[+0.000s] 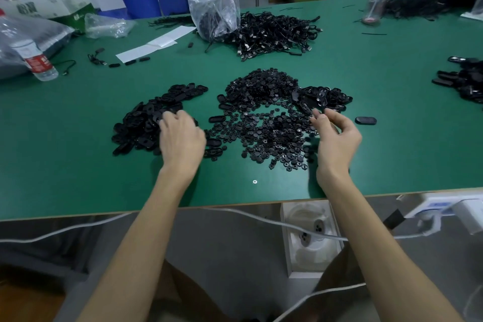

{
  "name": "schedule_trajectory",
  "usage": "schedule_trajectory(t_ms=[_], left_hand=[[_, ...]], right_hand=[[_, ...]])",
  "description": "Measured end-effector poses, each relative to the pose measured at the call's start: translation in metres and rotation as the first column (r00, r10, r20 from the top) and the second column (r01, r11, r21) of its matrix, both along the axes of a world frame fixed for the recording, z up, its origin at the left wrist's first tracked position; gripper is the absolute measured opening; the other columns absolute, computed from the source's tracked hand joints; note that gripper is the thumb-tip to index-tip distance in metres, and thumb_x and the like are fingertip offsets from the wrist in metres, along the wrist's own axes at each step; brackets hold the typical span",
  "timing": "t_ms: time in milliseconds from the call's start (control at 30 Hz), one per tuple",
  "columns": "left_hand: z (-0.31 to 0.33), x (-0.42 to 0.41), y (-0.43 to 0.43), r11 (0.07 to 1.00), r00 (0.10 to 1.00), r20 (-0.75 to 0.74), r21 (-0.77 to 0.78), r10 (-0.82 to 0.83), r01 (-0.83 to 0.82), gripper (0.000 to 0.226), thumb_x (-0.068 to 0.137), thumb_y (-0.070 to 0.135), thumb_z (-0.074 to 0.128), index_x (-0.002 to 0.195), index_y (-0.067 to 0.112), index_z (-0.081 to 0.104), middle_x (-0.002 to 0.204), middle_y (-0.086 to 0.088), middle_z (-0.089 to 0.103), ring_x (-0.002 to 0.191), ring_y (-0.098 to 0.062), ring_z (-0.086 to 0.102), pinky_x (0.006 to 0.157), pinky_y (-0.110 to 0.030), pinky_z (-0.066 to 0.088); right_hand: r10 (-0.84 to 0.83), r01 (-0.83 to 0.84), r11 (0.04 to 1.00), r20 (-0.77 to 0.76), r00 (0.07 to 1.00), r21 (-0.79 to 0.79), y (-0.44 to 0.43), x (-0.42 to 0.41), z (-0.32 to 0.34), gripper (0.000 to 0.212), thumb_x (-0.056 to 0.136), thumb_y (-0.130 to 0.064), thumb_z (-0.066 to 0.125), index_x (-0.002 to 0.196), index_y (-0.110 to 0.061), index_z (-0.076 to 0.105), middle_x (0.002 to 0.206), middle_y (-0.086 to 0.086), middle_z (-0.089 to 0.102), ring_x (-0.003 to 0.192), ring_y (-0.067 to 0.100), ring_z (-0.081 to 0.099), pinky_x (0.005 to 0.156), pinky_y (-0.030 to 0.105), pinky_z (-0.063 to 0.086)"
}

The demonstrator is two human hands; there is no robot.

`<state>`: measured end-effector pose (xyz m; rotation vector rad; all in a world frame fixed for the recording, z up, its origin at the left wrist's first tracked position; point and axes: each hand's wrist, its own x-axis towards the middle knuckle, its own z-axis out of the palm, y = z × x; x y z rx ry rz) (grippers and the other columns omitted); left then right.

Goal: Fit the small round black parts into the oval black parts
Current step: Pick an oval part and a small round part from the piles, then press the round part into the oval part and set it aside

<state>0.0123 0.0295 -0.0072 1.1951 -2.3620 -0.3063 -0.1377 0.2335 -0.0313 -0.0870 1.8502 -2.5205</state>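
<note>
From the head view, the left hand (181, 136) lies palm down on the near right edge of the left heap of oval parts (146, 120). Its fingers (167, 116) curl into the heap, and whether they grip one I cannot tell. The ovals there lie flat, pointing every way.

The right hand (337, 138) hovers at the right edge of the spread of small round parts (264, 117) in the middle. Thumb and forefinger sit close together, possibly pinching something too small to make out.

Just right of that hand a lone oval (366, 120) lies flat, its long axis running left to right.

Bare counter (78, 165) runs between the heaps and the near edge.
</note>
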Motion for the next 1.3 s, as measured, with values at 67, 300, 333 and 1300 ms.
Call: schedule_trajectory(t_ms=[67,300,333,1300], left_hand=[[0.003,0.014,-0.010,0.997,0.983,0.168,-0.040,0.074,-0.069,0.029,0.103,0.012,0.058,0.124,-0.007,0.053,0.132,-0.030,0.049,0.119,-0.040,0.049,0.098,-0.046,0.046],[-0.003,0.023,-0.017,0.999,0.969,0.244,0.021,0.025,-0.031,0.007,0.102,0.002,0.062,0.099,-0.003,0.058,0.126,-0.032,0.049,0.107,-0.048,0.052,0.080,-0.045,0.043],[-0.003,0.024,-0.017,0.999,0.971,0.237,0.014,0.025,-0.029,0.005,0.100,-0.003,0.061,0.096,-0.002,0.059,0.123,-0.033,0.050,0.105,-0.048,0.052,0.078,-0.044,0.042],[0.002,-0.018,0.036,0.542,0.663,-0.737,0.506,-0.131,0.671,0.021,0.102,-0.003,0.060,0.116,0.005,0.073,0.112,-0.012,0.074,0.094,-0.027,0.077,0.073,-0.029,0.062]], right_hand=[[0.010,-0.010,0.998,0.001,1.000,0.057,-0.001,0.000,-0.002,0.037,0.099,-0.011,0.064,0.135,-0.007,0.058,0.124,0.000,0.069,0.116,0.007,0.068,0.097,0.020,0.055],[0.108,-0.086,0.965,-0.075,0.991,0.246,-0.001,0.001,-0.002,0.052,0.099,-0.010,0.060,0.150,-0.010,0.049,0.151,0.002,0.053,0.131,0.007,0.056,0.111,0.026,0.047],[0.134,-0.097,0.949,-0.107,0.985,0.300,-0.001,0.002,-0.001,0.046,0.099,-0.010,0.061,0.144,-0.010,0.056,0.145,0.003,0.059,0.128,0.009,0.059,0.110,0.027,0.048],[0.345,-0.064,0.758,-0.315,0.884,0.649,-0.011,0.015,0.003,0.005,0.095,-0.021,0.074,0.095,-0.016,0.074,0.089,-0.004,0.071,0.081,0.009,0.063,0.077,0.019,0.049]])
